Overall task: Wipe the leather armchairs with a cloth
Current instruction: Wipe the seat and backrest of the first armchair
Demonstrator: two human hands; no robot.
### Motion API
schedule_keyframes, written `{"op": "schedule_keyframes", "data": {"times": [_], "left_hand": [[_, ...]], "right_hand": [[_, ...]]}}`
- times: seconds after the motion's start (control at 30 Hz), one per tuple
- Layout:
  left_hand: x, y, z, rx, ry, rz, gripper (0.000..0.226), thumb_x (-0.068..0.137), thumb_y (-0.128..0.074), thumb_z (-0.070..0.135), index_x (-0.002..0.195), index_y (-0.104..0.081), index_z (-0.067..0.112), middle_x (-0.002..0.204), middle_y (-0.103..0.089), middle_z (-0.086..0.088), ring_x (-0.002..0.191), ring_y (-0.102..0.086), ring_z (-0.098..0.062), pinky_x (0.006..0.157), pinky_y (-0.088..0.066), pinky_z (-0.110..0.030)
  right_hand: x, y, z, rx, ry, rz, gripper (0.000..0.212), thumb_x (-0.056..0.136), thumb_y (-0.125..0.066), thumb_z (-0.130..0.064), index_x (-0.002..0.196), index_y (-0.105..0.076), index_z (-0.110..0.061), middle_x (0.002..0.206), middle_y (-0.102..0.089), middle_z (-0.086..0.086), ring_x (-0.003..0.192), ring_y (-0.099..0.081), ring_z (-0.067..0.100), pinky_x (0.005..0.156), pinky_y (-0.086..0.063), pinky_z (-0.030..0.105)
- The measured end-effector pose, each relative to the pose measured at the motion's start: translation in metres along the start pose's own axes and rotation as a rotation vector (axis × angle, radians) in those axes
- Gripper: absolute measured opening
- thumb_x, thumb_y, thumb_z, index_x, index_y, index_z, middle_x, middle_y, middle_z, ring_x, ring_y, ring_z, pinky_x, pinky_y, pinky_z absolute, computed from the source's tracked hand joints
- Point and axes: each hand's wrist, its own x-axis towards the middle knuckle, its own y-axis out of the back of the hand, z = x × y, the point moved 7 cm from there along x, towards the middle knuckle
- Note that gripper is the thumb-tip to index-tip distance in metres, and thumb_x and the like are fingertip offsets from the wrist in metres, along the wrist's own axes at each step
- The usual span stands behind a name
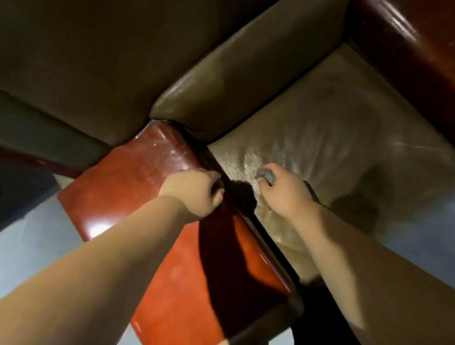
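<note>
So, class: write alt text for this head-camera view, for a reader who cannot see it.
Seen from above, a person's right hand holds a bunched grey cloth on an armchair's tan leather seat. Their left hand grips the edge of the glossy red-brown armrest beside it.

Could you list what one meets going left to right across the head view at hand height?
Blue-grey floor → red wooden armrest → left hand gripping the armrest's inner edge → grey cloth → right hand holding it → tan leather seat cushion.
</note>
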Motion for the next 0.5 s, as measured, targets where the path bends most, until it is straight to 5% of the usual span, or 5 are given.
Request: {"op": "schedule_keyframes", "data": {"times": [0.17,0.5], "left_hand": [[-0.088,-0.005,0.041,-0.131,0.057,-0.069,0.044,0.103,-0.044,0.052,0.137,-0.059,0.027,0.12,-0.072,-0.001,0.111,-0.067,-0.03,0.086,-0.056,-0.037],[-0.185,0.084,0.095,-0.071,-0.058,0.015,0.056,0.099,-0.043,0.054,0.146,-0.054,0.025,0.129,-0.07,-0.002,0.119,-0.065,-0.03,0.094,-0.056,-0.042]], "right_hand": [[-0.088,0.025,0.003,-0.136,0.008,-0.086,0.039,0.098,-0.061,-0.04,0.136,-0.054,-0.034,0.1,-0.072,-0.003,0.072,-0.066,0.017,0.069,-0.059,0.036],[-0.237,0.1,-0.02,-0.165,-0.02,-0.009,0.038,0.098,-0.062,-0.047,0.134,-0.056,-0.036,0.104,-0.069,0.0,0.083,-0.067,0.019,0.075,-0.06,0.039]]}}
